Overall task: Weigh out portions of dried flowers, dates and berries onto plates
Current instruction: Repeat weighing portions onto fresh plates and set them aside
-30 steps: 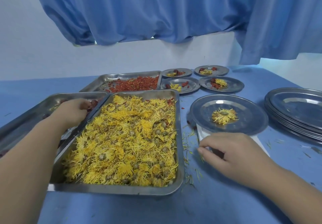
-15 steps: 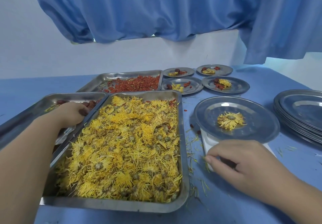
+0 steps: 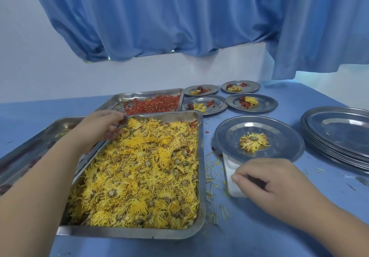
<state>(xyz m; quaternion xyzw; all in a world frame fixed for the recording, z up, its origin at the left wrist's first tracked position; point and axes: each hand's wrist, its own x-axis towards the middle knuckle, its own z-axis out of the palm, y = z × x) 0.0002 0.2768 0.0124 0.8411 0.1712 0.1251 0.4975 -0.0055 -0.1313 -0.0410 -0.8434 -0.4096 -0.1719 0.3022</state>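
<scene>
Left hand (image 3: 101, 127): a date (image 3: 124, 120) is pinched over the 11 o'clock corner of the flower tray (image 3: 201, 176). Right hand (image 3: 269, 182): fingers (image 3: 246, 172) are curled on the near end of the scale (image 3: 229, 166); grip or rest cannot be told. Plate (image 3: 229, 134) with one flower (image 3: 254, 141) is seated on the scale at 3 o'clock. Risk: reading could be skewed by that hand; overhanging plate could be tipped by an off-centre drop. Blue table (image 3: 239, 236) is littered with petals (image 3: 211, 168); curtain (image 3: 179, 16) is hung at 12.
</scene>
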